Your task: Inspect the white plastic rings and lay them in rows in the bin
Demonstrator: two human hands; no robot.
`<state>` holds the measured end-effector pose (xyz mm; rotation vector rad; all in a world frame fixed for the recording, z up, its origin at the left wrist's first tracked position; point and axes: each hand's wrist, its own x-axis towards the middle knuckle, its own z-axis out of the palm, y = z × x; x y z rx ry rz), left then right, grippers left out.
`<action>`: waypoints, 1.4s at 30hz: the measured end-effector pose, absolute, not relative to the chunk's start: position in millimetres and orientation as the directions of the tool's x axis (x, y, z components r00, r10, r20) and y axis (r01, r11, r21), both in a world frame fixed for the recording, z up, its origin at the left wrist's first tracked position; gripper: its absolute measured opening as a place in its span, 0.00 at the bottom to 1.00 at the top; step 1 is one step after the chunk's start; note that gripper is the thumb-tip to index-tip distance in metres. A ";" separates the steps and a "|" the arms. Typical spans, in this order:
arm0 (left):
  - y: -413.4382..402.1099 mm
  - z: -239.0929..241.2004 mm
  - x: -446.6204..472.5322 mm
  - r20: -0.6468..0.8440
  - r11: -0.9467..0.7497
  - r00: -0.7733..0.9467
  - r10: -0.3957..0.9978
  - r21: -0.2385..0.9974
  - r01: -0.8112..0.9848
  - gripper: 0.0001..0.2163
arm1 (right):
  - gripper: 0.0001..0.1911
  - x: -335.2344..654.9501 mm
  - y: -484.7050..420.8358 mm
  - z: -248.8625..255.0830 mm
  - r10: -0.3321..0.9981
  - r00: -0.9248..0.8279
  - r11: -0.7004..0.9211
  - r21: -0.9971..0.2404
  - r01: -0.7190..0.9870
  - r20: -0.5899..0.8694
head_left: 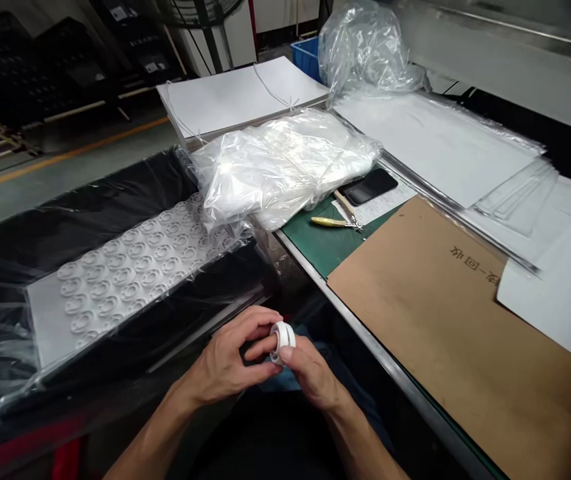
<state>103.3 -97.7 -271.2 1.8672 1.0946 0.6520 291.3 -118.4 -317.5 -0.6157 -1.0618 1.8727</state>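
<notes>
Between my two hands, above my lap, is a white plastic ring with a groove or gap around its outer side. My left hand grips it from the left, and one finger reaches into its opening. From the right, the thumb and fingers of my right hand pinch the same ring. Some of the right fingers are hidden behind it. To the left, rows of similar pale rings lie on a white sheet inside a black bin lined with clear plastic.
A plastic-wrapped bundle overlaps the bin's far end. On the green tabletop lie yellow-handled nippers and a phone on paper. Brown cardboard covers the right side, its metal table edge near my right arm. White sheets lie behind.
</notes>
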 end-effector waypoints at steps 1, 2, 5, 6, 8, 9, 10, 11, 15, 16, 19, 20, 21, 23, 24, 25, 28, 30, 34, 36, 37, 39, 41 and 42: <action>-97.8 -271.1 102.3 0.042 -0.279 0.481 0.876 0.857 0.433 0.26 | 0.23 290.8 -118.7 -318.2 0.865 -0.502 -0.262 -0.853 -0.451 0.000; -97.6 -270.7 101.1 0.068 -0.306 0.479 0.875 0.844 0.440 0.25 | 0.23 290.6 -119.2 -318.9 0.866 -0.499 -0.267 -0.850 -0.454 -0.005; -96.4 -267.1 97.0 0.123 -0.370 0.461 0.879 0.785 0.496 0.24 | 0.18 291.9 -120.5 -320.9 0.903 -0.428 -0.258 -0.841 -0.475 -0.035; -95.9 -265.2 96.1 0.137 -0.389 0.456 0.879 0.759 0.522 0.23 | 0.16 292.8 -120.5 -321.2 0.919 -0.393 -0.248 -0.837 -0.488 -0.043; -95.0 -261.0 95.8 0.171 -0.435 0.458 0.872 0.700 0.566 0.22 | 0.13 294.7 -119.5 -321.0 0.946 -0.318 -0.226 -0.828 -0.513 -0.061; -94.8 -258.9 96.4 0.188 -0.458 0.464 0.866 0.670 0.584 0.21 | 0.12 295.6 -118.7 -320.7 0.957 -0.282 -0.216 -0.829 -0.516 -0.074; -94.8 -257.1 97.3 0.200 -0.478 0.471 0.859 0.643 0.598 0.21 | 0.10 296.4 -117.8 -320.4 0.964 -0.252 -0.210 -0.836 -0.507 -0.088; -94.9 -255.5 98.4 0.210 -0.496 0.481 0.851 0.623 0.605 0.20 | 0.08 297.0 -116.9 -320.4 0.969 -0.227 -0.205 -0.846 -0.492 -0.102; -96.6 -252.2 101.8 0.259 -0.548 0.514 0.818 0.625 0.557 0.21 | 0.06 296.1 -115.9 -321.8 0.965 -0.209 -0.240 -0.861 -0.449 -0.160; -97.2 -252.3 102.0 0.271 -0.554 0.519 0.811 0.640 0.532 0.21 | 0.07 295.1 -116.3 -322.3 0.958 -0.225 -0.261 -0.855 -0.448 -0.175; -98.6 -254.0 101.1 0.274 -0.542 0.518 0.810 0.684 0.487 0.23 | 0.10 291.1 -118.1 -322.5 0.940 -0.277 -0.309 -0.843 -0.439 -0.200; -98.9 -254.9 100.6 0.268 -0.533 0.513 0.815 0.695 0.482 0.24 | 0.10 289.8 -118.5 -322.2 0.935 -0.290 -0.321 -0.840 -0.437 -0.206; -99.0 -255.8 100.0 0.263 -0.522 0.507 0.821 0.705 0.479 0.24 | 0.11 288.8 -118.9 -321.7 0.930 -0.299 -0.333 -0.835 -0.438 -0.214; -99.0 -257.4 99.0 0.249 -0.498 0.491 0.835 0.722 0.480 0.24 | 0.11 287.6 -119.4 -320.6 0.922 -0.316 -0.351 -0.828 -0.436 -0.225; -98.9 -257.9 98.5 0.244 -0.487 0.482 0.842 0.728 0.483 0.24 | 0.11 287.4 -119.6 -320.1 0.918 -0.325 -0.357 -0.828 -0.432 -0.227; -98.9 -258.2 98.0 0.238 -0.476 0.473 0.848 0.733 0.485 0.24 | 0.11 287.5 -119.8 -319.8 0.915 -0.334 -0.359 -0.830 -0.427 -0.224; -99.0 -258.5 96.3 0.210 -0.433 0.445 0.870 0.759 0.487 0.23 | 0.11 288.1 -120.6 -319.6 0.913 -0.354 -0.352 -0.834 -0.424 -0.205; -99.0 -258.4 95.1 0.182 -0.392 0.425 0.886 0.784 0.482 0.23 | 0.11 288.4 -121.1 -319.9 0.916 -0.355 -0.338 -0.839 -0.426 -0.189; -98.3 -258.2 93.9 0.148 -0.335 0.390 0.909 0.815 0.473 0.21 | 0.13 288.2 -121.3 -320.1 0.924 -0.348 -0.303 -0.858 -0.415 -0.159; -98.2 -258.3 93.7 0.143 -0.326 0.382 0.913 0.819 0.472 0.21 | 0.13 288.0 -121.0 -319.6 0.925 -0.348 -0.299 -0.860 -0.413 -0.154; -98.2 -258.3 93.7 0.143 -0.326 0.382 0.913 0.820 0.470 0.21 | 0.13 288.0 -120.7 -319.2 0.924 -0.350 -0.300 -0.860 -0.413 -0.154; -98.6 -258.5 93.5 0.146 -0.331 0.388 0.910 0.819 0.469 0.21 | 0.14 288.3 -120.3 -318.4 0.924 -0.350 -0.297 -0.862 -0.411 -0.152; -99.1 -258.5 93.3 0.155 -0.348 0.401 0.903 0.810 0.471 0.21 | 0.15 289.0 -120.2 -317.8 0.926 -0.348 -0.290 -0.870 -0.398 -0.150; -99.3 -258.4 93.3 0.162 -0.362 0.408 0.898 0.801 0.477 0.21 | 0.16 289.4 -120.4 -317.7 0.926 -0.343 -0.289 -0.876 -0.387 -0.155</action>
